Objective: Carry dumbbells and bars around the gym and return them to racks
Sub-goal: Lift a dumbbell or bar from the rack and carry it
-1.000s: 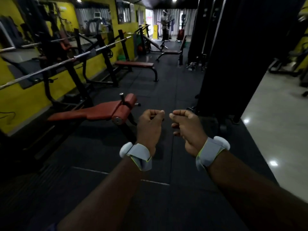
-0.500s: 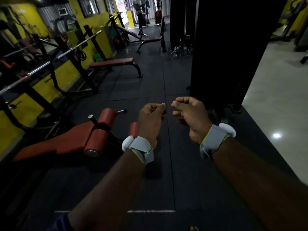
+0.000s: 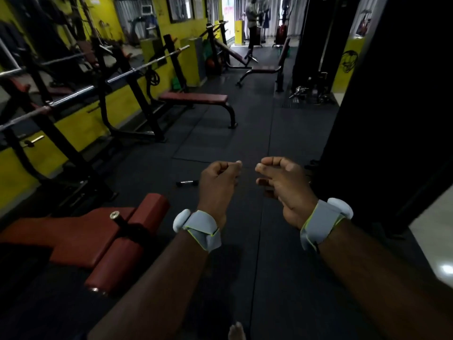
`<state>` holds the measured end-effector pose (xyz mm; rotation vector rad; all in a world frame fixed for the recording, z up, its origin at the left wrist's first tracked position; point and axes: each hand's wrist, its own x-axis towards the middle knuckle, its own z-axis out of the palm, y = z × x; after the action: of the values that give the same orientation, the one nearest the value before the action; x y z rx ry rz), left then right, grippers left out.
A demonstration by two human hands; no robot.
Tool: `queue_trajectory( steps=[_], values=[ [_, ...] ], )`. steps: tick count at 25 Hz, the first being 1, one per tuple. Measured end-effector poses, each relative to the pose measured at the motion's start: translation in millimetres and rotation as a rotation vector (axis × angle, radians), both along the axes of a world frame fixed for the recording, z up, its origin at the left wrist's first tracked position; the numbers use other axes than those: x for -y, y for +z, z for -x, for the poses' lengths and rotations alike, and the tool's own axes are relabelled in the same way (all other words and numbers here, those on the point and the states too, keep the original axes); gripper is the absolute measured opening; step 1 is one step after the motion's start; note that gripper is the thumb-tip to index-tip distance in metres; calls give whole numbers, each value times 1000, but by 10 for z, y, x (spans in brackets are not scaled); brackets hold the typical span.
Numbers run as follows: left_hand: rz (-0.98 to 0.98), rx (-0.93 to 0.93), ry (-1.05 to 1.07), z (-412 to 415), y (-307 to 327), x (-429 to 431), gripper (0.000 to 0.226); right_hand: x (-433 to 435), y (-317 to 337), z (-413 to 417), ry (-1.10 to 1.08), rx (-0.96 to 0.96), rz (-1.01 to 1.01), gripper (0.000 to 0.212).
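My left hand point(image 3: 218, 182) is held out in front of me in a fist and holds nothing. Beside it my right hand point(image 3: 284, 185) has loosely curled fingers and is also empty. Both wrists wear grey bands. A long steel barbell point(image 3: 147, 66) rests on black rack uprights along the yellow wall at left. A second bar point(image 3: 71, 94) lies on a nearer rack. On the dark floor mat just left of my left hand lies a short black handle point(image 3: 187, 183). No dumbbell is in view.
A red padded bench point(image 3: 98, 236) stands close at lower left and a flat bench point(image 3: 193, 98) farther ahead. A tall black machine point(image 3: 392, 119) fills the right side, with metal attachments point(image 3: 308, 92) heaped at its far end. A person point(image 3: 252, 18) stands at the aisle's far end.
I have moved forward along the aisle, so the red padded bench has slid down and left. My right hand's fingers have loosened from a fist. The black handle on the floor has come into view.
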<state>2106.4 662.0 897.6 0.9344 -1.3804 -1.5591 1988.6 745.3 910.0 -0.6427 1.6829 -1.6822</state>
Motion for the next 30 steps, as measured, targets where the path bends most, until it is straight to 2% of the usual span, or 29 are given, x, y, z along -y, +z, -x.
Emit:
queue_trajectory(
  steps=[6,11,16,20,26,30],
  values=[
    [-31,79,-29,1163,-111,1875,18,1650,-140,1113,-28,48,-54,12],
    [-31,150,-70,2103,-98,2886,14,2803,-176,1997,-41,90,-1,12],
    [-111,191,75,2948,-423,4290,9,4366,-619,2956,80,171,-54,10],
    [-186,189,220,3342,-576,5214,15,5541,-775,3492,213,190,-111,12],
    [-298,110,442,3313,-758,6598,13,7273,-812,3394,505,141,-221,16],
    [-313,82,543,3083,-1080,7968,14,8683,-1098,3268,611,105,-251,19]
  ],
)
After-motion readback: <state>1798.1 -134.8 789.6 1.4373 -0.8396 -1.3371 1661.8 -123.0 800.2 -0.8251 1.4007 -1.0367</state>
